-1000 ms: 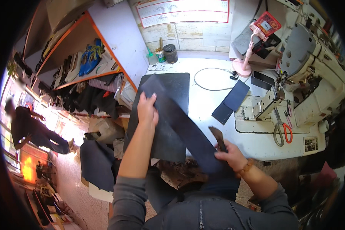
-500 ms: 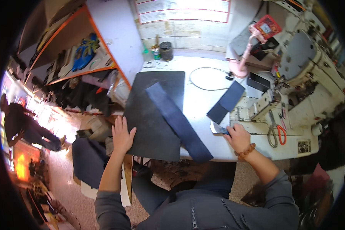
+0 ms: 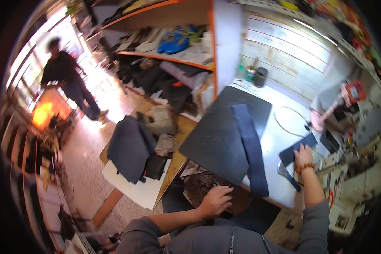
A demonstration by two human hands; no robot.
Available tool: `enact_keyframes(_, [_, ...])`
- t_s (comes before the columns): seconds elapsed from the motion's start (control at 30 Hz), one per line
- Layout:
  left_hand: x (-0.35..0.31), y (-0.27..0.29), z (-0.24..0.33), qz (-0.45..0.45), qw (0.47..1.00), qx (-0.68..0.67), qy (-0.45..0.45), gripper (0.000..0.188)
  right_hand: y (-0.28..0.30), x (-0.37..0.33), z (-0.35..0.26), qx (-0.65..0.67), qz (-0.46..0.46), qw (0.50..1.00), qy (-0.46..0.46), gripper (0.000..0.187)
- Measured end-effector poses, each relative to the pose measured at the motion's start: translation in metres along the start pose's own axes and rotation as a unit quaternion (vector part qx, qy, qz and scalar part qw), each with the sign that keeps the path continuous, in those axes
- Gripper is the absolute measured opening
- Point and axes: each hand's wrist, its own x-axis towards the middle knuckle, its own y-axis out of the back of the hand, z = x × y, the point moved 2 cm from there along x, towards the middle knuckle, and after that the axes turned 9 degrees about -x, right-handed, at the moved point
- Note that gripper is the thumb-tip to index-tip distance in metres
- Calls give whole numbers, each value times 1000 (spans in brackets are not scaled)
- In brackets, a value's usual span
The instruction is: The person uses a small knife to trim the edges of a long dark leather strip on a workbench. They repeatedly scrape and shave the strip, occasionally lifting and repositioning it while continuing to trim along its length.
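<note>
A wide-bladed leather knife [image 3: 288,175] with a dark handle lies on the white table, out of my grasp. Just beyond it, my right hand [image 3: 304,157], with a beaded bracelet at the wrist, has its fingers closed on a short dark blue piece of material [image 3: 288,155]. A long dark blue strip [image 3: 250,148] lies across the black cutting mat [image 3: 216,135], its near end past the mat. My left hand [image 3: 216,202] is in front of the mat's near edge, above my lap, fingers loosely apart and holding nothing.
At the right stand a sewing machine [image 3: 364,169], a pink lamp [image 3: 319,120] and a black box-like object [image 3: 329,142]. A cable loop [image 3: 279,120] lies beyond the strip. Dark material [image 3: 131,146] is piled at the left. A person [image 3: 70,80] stands farther off.
My right hand has let go of the knife and taken hold of the short dark blue piece. My left hand has left the mat's left edge and come toward my body. The view has swung left.
</note>
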Motion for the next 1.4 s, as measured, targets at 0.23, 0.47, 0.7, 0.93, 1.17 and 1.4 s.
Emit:
enact_keyframes(0.23, [-49,27,-29,182,947,-55,259,11,23,30,16,48,108,992,-49,19])
enact_keyframes(0.47, [15,62,2,159,965,-164,126,67,219,4,-47,571,126,809,63,25])
enact_keyframes(0.7, [104,82,50,246,965,-21,-90,123,329,-118,-172,812,-111,505,272,35])
enact_keyframes(0.93, [94,125,20,505,799,-315,-80,58,280,-148,-236,831,-322,385,242,41])
enact_keyframes(1.17, [49,164,4,383,709,-591,42,42,143,-154,-264,654,-287,688,126,65])
enact_keyframes(1.4, [34,143,23,195,648,-696,241,31,127,-187,-288,616,-507,529,288,63])
